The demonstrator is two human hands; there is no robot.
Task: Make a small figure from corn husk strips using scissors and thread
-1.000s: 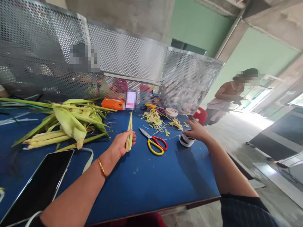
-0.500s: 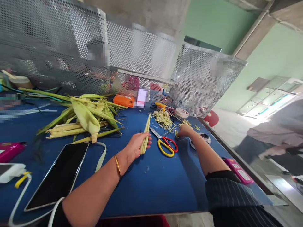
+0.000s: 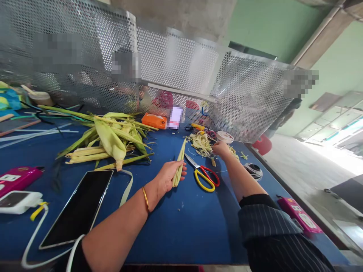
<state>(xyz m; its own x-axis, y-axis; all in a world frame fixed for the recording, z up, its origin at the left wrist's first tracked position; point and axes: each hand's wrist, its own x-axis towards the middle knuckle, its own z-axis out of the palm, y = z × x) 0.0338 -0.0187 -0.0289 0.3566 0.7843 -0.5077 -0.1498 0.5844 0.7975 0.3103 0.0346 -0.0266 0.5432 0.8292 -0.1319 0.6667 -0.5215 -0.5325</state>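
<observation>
My left hand (image 3: pixel 170 174) is closed around a narrow, folded corn husk (image 3: pixel 180 166), its pointed end directed away from me. At the edge of a heap of shredded husk scraps (image 3: pixel 200 142), my right hand (image 3: pixel 220 149) has its fingers pinched together; what lies between them is too small to make out. Below that hand rests a short husk piece (image 3: pixel 213 162). Between my hands lie scissors (image 3: pixel 204 176) with one yellow and one red handle, blades slightly apart. A coil of thin wire or thread (image 3: pixel 253 171) sits right of my right forearm.
Whole corn husks (image 3: pixel 110 143) pile up at the left, behind a large black-screened phone (image 3: pixel 78 207) with a white cable. An orange packet (image 3: pixel 154 121), a lit phone (image 3: pixel 175 117) and a tape roll (image 3: pixel 225 136) stand near the perforated metal screen (image 3: pixel 176 60). A magenta box (image 3: pixel 300 215) lies right.
The view has swung slightly left. My right hand has moved away from the short husk piece to the scrap heap. My left hand keeps its hold on the folded husk.
</observation>
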